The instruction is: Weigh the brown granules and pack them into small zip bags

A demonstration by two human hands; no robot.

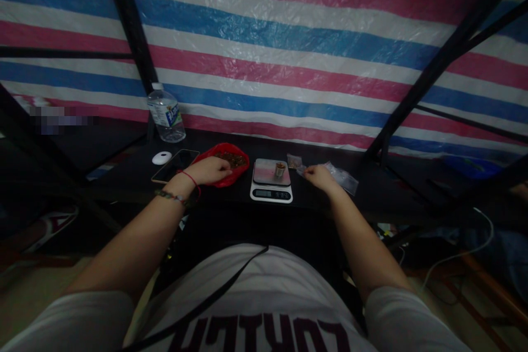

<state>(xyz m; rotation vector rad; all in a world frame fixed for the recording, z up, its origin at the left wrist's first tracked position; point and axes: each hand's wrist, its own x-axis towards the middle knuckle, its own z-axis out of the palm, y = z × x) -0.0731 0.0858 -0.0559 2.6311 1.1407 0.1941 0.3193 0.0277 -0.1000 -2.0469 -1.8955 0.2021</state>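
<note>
My left hand (pixel 210 169) rests curled at the rim of a red bag (pixel 237 151) that holds small brown pieces; what its fingers hold is hidden. A small digital kitchen scale (pixel 271 181) stands in the middle of the black table (pixel 371 198), with a little cup (pixel 280 169) on its platform. My right hand (pixel 319 176) lies to the right of the scale, fingers pinched on a small clear plastic bag (pixel 296 163). More clear bags (pixel 342 177) lie just beyond that hand.
A water bottle (pixel 165 113) stands at the back left. A phone (pixel 175 165) and a small white oval object (pixel 161 158) lie left of the red bag. A striped tarp (pixel 289 49) and black frame poles (pixel 127 16) close the back. Cables hang at the right.
</note>
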